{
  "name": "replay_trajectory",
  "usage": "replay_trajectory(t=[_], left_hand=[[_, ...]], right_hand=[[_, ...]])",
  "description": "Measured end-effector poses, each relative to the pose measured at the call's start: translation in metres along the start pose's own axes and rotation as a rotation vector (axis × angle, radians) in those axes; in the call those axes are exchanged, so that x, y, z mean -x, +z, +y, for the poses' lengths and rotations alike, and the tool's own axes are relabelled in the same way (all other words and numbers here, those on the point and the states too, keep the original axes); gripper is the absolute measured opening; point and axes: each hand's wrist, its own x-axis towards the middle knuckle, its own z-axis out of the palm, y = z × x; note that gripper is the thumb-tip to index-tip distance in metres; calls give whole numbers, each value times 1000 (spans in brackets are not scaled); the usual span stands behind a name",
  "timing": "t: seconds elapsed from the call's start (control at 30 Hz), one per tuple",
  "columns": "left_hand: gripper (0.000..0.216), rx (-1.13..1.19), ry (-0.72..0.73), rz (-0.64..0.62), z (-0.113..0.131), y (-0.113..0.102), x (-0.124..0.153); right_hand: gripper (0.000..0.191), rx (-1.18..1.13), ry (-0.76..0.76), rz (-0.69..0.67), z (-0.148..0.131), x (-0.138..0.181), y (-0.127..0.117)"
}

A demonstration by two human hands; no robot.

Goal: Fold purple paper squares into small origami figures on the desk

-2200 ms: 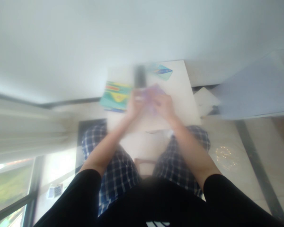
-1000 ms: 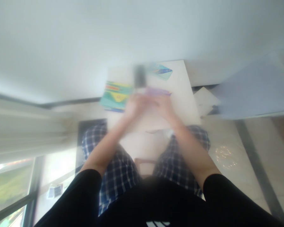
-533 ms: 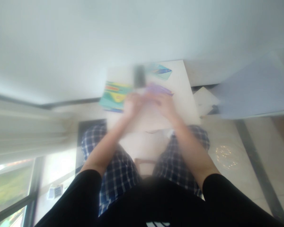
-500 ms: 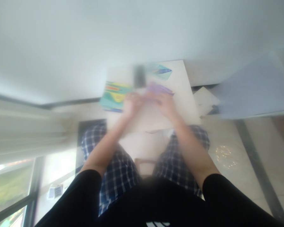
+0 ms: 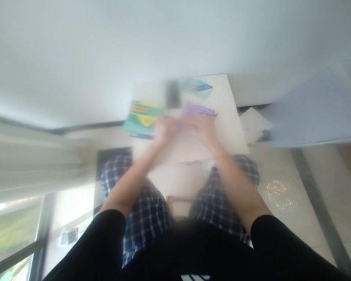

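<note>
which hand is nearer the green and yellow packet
Left: the left hand is at the right edge of the packet; the right hand is farther right, at the purple sheet.

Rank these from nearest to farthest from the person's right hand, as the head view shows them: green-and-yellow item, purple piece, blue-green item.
From the right hand:
1. Purple piece: right at the hand, though blur hides the exact contact.
2. Blue-green item: beyond the hand, toward the table's far edge.
3. Green-and-yellow item: at the table's left side.
</note>
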Motion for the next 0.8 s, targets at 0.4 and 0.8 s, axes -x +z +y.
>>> replay_trajectory(t=[0.4, 0.8], left_hand=[[14, 153, 19, -80, 5, -5, -3], [14, 190, 15, -178, 4, -10, -6]], right_hand=[[41, 81, -24, 31, 1, -1, -7], [26, 41, -54, -34, 8, 0, -2]])
